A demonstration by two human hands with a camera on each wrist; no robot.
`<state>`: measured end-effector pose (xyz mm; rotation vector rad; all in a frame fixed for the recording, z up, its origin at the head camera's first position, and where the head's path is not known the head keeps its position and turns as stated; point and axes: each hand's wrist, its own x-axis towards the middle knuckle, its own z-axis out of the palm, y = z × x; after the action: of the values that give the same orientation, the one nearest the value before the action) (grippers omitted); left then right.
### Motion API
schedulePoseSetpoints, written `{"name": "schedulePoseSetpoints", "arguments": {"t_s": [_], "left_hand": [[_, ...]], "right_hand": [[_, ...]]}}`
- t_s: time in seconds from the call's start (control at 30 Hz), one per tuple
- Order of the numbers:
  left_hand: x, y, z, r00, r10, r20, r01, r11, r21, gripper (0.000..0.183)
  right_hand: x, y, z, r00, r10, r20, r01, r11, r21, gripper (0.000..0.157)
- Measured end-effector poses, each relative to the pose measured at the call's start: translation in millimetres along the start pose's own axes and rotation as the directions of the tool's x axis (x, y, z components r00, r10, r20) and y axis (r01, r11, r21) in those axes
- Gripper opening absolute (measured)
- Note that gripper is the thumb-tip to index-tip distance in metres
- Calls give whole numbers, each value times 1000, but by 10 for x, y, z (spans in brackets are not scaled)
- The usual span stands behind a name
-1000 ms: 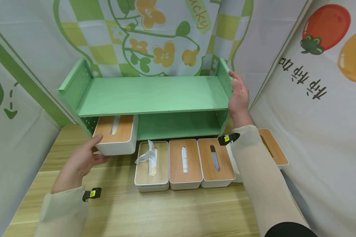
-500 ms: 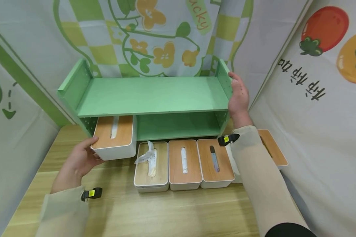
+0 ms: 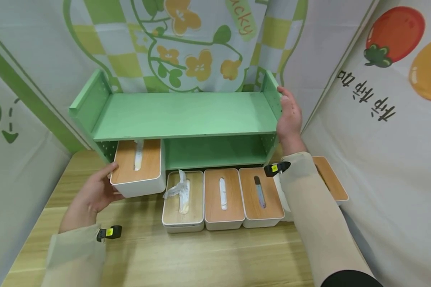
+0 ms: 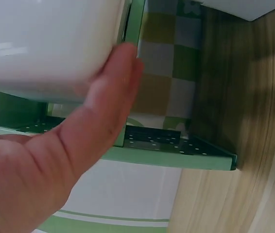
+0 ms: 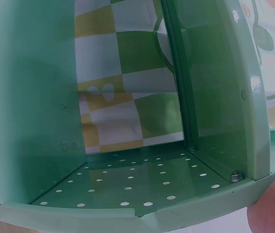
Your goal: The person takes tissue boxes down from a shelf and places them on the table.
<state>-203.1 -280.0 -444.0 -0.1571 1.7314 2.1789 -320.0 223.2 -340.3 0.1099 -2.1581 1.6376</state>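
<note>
My left hand [image 3: 97, 191] holds a white tissue box [image 3: 151, 159] with a wood-look lid, thumb at its left edge and fingers beneath. The box sticks out from the lower left bay of a green two-tier shelf [image 3: 190, 113], its back end under the upper board. In the left wrist view the white box wall [image 4: 45, 39] fills the upper left, with a digit pressed along its edge. My right hand [image 3: 289, 121] rests against the outside of the shelf's right side panel [image 3: 271, 95], fingers extended up along it. The right wrist view shows the shelf's perforated side panel [image 5: 128, 184].
In front of the shelf stand a pale-lidded tissue box [image 3: 172, 199] with tissue sticking out and two brown-lidded ones [image 3: 233, 195] [image 3: 249, 199]. Another lidded box [image 3: 332, 179] is partly behind my right forearm. Printed fabric walls [image 3: 373, 139] enclose the wooden table [image 3: 201, 259].
The tissue box in my left hand has come further out of the lower bay, toward me and slightly left. My right hand stays in place on the shelf's side.
</note>
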Motion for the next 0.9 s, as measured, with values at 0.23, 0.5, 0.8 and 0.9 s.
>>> {"name": "schedulePoseSetpoints", "arguments": {"t_s": [0.23, 0.5, 0.8, 0.9], "left_hand": [[34, -11, -9, 1000, 0, 27, -2, 997, 72, 83], [-34, -46, -33, 999, 19, 41, -24, 992, 121, 78], [-136, -70, -53, 999, 9, 30, -14, 986, 169, 77], [-184, -102, -75, 999, 5, 34, -11, 983, 182, 76]], "right_hand": [[7, 7, -8, 1000, -9, -4, 9, 1000, -5, 48], [15, -3, 2, 1000, -9, 1, 9, 1000, 9, 47], [17, 13, 0, 1000, -17, 3, 17, 1000, 23, 46], [19, 11, -1, 1000, -25, 2, 25, 999, 26, 46]]}}
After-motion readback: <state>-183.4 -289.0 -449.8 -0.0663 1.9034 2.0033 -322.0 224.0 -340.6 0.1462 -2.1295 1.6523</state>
